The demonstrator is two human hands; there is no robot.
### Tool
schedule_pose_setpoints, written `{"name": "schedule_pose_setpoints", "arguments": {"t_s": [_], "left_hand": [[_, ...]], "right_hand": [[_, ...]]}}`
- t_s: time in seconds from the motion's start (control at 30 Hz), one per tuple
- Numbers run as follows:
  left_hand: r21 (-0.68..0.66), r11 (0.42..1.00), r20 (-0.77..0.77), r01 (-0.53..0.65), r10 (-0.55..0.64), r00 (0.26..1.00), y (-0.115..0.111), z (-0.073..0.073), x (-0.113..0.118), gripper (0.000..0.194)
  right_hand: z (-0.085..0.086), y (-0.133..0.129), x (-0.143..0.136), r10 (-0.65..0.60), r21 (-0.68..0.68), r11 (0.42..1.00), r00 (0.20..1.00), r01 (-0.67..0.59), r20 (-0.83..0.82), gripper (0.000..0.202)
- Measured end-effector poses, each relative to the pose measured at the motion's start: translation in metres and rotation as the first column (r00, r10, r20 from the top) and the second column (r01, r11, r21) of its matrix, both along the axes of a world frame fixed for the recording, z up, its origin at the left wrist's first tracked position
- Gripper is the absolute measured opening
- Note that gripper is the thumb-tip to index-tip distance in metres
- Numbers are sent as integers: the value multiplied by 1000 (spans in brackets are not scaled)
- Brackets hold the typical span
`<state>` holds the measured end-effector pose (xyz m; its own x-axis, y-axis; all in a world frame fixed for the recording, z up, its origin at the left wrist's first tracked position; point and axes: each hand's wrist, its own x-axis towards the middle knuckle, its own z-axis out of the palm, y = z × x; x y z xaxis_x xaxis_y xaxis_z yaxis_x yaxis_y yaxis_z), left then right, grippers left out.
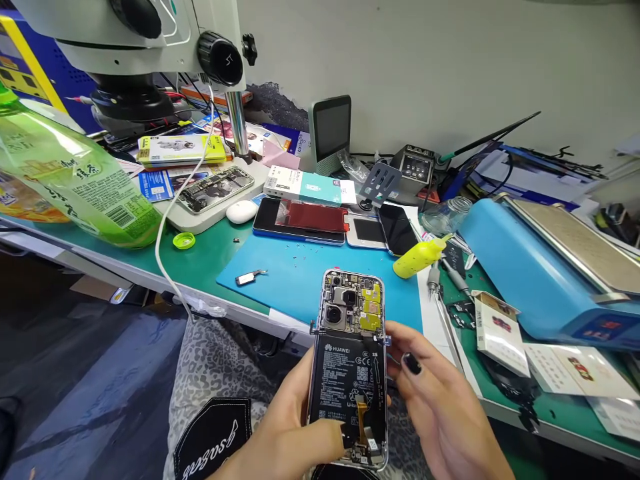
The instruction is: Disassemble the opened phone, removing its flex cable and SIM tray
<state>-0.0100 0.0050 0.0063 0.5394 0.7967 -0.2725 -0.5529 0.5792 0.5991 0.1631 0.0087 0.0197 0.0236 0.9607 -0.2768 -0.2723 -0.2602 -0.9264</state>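
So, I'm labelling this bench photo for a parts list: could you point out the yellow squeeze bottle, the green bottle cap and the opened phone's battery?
Yellow squeeze bottle (416, 260): head view, its body.
Green bottle cap (184, 241): head view, its top.
Battery (343, 380): head view, its printed label.

At six o'clock, an opened phone (345, 393) has a matt black battery and a shiny metal rim. At ten o'clock stands a glossy, clear green plastic bottle (85, 173). The mat (285, 280) at twelve looks smooth and matt. At three, a machine (530, 267) has smooth blue casing; patterned cloth trousers (210, 373) lie at seven.
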Motion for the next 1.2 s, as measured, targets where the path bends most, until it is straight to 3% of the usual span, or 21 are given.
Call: {"name": "schedule_pose_setpoints", "arguments": {"t_s": [0.13,0.27,0.43,0.63,0.8,1.2], "left_hand": [[-102,995,-52,5,-10,999,-2,1,3,60],[-184,979,-101,-88,70,992,-2,-3,11,44],[-97,987,-144,-131,116,983,4,-2,14,32],[-79,992,-94,-98,90,992,5,2,10,48],[-61,995,-85,-81,76,993,3,-2,10,52],[-55,994,-144,-95,86,986,0,7,12,49]], "right_hand": [[1,4,6,35,-29,999,999,-36,-28,20],[-1,5,6,20,23,999,998,-22,56,18],[-6,3,4,36,64,997,994,-42,99,22],[-8,-1,6,45,47,998,994,-49,97,20],[-7,-2,7,50,38,998,999,-50,3,21],[-6,-3,6,14,-21,1000,1000,-14,-27,20]]}}
